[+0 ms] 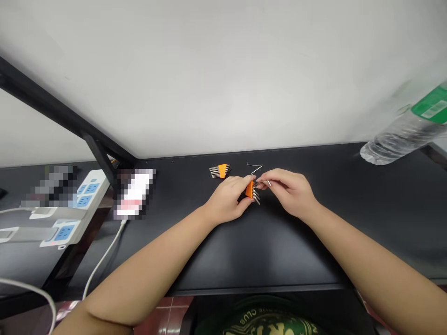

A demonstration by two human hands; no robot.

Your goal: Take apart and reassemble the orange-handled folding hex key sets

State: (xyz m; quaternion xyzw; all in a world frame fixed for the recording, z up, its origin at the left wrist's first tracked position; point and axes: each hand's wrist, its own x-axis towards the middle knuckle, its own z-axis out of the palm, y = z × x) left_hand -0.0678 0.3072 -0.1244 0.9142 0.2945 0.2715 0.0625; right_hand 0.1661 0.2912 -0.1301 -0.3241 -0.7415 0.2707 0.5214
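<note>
My left hand (228,199) is closed round an orange holder of hex keys (250,190), whose metal ends stick out to the lower right. My right hand (291,191) pinches a single thin hex key (266,182) right beside that holder. Both hands rest low over the black table (265,246). A second orange hex key set (220,170) lies on the table just beyond my left hand. Two thin loose hex keys (254,168) lie behind the hands.
A clear plastic water bottle with a green label (405,132) lies at the far right. A blurred-out phone (134,193) with a white cable (104,256) sits at the left. A white power strip with blue sockets (78,204) lies further left. A white wall rises behind.
</note>
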